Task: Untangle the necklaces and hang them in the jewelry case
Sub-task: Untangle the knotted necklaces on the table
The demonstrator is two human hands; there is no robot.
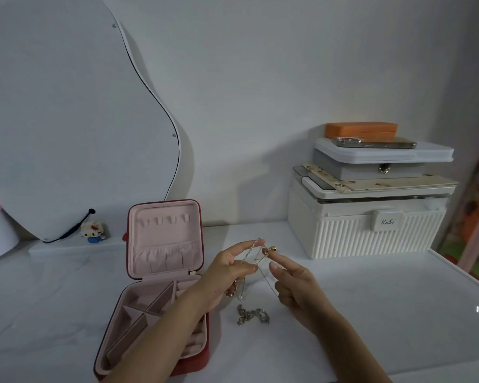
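Pink lining is shown by the jewelry case (pixel 161 261), which stands open on the white bench (pixel 371 313) at the left, its red lid propped upright so that the row of small hooks (pixel 165 220) near the lid's top faces the person; judged from the task, that is where the chains are meant to be hung. Its divided tray lies flat, partly hidden by the left forearm.

Just right of the case, the tangled necklaces (pixel 253 268) are held up off the bench, probably so the strands hang free and the crossings can be read. The left hand (pixel 227 275) is clamped on a silver strand, pinched between thumb and forefinger at its top, and the strand runs steeply down past the palm. A finer chain is drawn taut on a slant, from a gold bead (pixel 268 250) at upper left down to the right. The right hand (pixel 293 286) is closed on that lower end, the forefinger raised toward the bead. The long axes of the two strands cross just below the fingertips.

Below, between the hands, a silver chain heap (pixel 252 316) rests on the bench; whether it is joined to the lifted strands cannot be told.

Farther right, a ribbed white box (pixel 371 230) carries stacked cases and a phone (pixel 374 142).
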